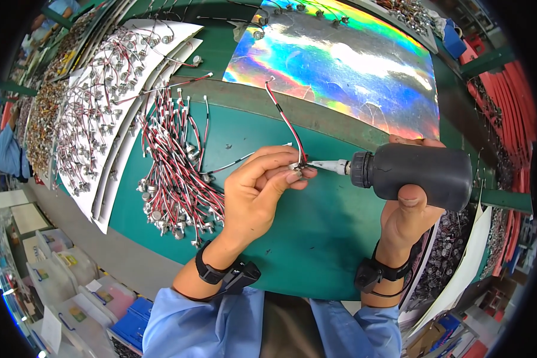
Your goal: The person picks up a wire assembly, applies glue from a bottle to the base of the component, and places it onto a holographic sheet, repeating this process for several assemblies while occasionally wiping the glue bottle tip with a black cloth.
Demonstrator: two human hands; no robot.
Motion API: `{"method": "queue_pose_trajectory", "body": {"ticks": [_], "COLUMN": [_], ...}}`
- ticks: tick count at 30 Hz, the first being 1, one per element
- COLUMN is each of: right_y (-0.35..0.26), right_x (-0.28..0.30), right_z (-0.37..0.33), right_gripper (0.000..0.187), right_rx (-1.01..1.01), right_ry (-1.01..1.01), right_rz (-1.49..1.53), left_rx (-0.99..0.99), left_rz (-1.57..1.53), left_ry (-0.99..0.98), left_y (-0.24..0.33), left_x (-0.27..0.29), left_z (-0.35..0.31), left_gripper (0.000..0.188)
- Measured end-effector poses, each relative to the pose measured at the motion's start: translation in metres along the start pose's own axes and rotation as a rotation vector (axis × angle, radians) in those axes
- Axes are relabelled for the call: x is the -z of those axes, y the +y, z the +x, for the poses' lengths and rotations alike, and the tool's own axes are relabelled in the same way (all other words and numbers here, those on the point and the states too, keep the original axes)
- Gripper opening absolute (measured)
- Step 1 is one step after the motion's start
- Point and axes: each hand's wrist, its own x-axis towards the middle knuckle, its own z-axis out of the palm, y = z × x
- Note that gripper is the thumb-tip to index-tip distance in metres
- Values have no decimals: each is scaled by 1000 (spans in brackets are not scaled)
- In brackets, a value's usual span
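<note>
My left hand pinches a small metal component with a twisted red, white and black wire lead that rises from the fingertips to a small white connector. In my right hand a black squeeze bottle lies on its side, thumb across its near face. Its pale narrow nozzle points left, with the tip at the pinched component; whether they touch I cannot tell. Left of my left hand, a heap of similar wired components spreads over the green mat. The fingers partly hide the component.
White sheets covered with wired components are stacked at the left. A shiny rainbow-coloured sheet lies at the back. Dark parts fill an area beside my right forearm. Plastic bins stand at lower left, and red strips hang at far right.
</note>
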Motion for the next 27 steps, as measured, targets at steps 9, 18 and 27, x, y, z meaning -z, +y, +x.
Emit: {"method": "queue_pose_trajectory", "body": {"ticks": [9,18,27], "right_y": [0,4,0], "right_x": [1,6,5], "right_z": [-1,3,3], "right_gripper": [73,68,63], "right_rx": [-1,31,63], "right_ry": [-5,-28,-17], "right_rz": [5,106,176], "left_rx": [13,55,68], "left_rz": [-10,-45,-10], "left_ry": [13,26,24], "left_y": [-1,2,0], "left_x": [0,-2,-2], "left_z": [0,0,-1], "left_gripper": [17,19,21]}}
